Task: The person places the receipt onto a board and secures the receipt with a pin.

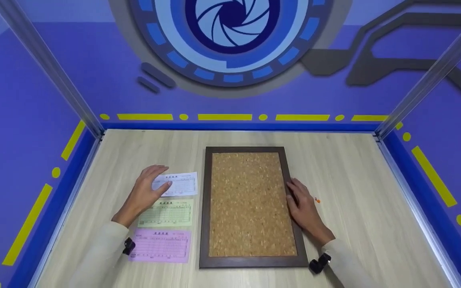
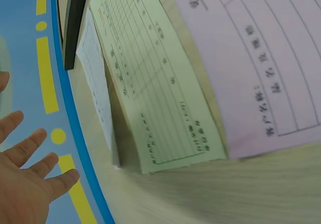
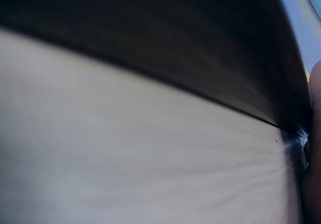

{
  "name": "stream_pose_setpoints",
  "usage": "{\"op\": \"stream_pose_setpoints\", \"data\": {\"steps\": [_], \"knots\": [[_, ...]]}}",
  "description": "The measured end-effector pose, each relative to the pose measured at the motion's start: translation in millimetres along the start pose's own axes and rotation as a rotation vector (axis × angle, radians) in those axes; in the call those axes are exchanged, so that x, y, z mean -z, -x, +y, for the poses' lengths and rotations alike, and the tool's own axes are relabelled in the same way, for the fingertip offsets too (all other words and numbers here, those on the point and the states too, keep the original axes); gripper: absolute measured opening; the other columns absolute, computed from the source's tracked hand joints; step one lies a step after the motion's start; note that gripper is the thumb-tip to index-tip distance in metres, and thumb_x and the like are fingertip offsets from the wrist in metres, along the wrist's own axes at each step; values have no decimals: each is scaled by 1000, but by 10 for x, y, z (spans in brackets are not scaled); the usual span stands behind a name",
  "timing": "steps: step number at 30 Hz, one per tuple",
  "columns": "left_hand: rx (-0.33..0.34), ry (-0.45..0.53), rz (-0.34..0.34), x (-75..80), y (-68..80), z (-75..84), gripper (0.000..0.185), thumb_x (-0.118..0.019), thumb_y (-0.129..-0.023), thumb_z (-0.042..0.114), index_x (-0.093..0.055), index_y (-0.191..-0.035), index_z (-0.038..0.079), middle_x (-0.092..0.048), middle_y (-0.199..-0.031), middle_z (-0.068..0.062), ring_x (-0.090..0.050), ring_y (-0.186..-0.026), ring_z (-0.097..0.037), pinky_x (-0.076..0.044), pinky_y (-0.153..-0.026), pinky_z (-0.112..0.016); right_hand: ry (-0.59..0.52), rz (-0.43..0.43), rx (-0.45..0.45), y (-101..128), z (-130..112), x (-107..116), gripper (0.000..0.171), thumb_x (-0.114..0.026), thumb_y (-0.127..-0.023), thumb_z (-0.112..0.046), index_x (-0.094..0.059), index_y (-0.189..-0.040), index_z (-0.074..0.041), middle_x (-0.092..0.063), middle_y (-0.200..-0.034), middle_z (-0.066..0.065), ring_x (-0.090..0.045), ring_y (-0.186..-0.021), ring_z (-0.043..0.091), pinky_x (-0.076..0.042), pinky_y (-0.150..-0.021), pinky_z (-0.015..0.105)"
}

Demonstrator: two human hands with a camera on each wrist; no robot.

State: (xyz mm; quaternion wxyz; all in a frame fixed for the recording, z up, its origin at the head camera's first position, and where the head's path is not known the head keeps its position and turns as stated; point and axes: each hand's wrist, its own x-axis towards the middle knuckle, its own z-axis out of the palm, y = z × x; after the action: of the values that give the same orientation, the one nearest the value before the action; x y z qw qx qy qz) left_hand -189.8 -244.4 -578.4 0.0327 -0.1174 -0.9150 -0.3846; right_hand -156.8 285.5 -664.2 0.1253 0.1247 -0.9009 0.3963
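Cork board (image 1: 252, 204): tan-brown, speckled light and dark, portrait, lying mid-table (image 1: 374, 192) in a dark brown frame (image 1: 254, 262). Left of it, three printed, ruled slips in a column: whitish slip (image 1: 184, 186) farthest, pale green slip (image 1: 166, 216) between, pink-violet slip (image 1: 162, 246) nearest. Left hand (image 1: 144, 194): over the whitish slip, fingers spread, holding nothing. Right hand (image 1: 304, 206): fingers relaxed against the frame's right edge, unclenched. Small orange item (image 1: 317, 200) beside it; details too small to tell.
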Motion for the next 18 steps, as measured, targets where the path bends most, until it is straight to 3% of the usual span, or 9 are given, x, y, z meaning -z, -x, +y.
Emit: {"op": "stream_pose_setpoints", "data": {"steps": [18], "knots": [[136, 24, -72, 65, 18, -370, 61, -76, -105, 27, -57, -157, 1, -45, -169, -25, -24, -164, -48, -19, -131, -68, -10, -9, -17, 20, -3, -7, 45, -65, -107, 2, -60, -151, 8, -47, -166, 28, -43, -156, 46, -38, -124, 61]]}}
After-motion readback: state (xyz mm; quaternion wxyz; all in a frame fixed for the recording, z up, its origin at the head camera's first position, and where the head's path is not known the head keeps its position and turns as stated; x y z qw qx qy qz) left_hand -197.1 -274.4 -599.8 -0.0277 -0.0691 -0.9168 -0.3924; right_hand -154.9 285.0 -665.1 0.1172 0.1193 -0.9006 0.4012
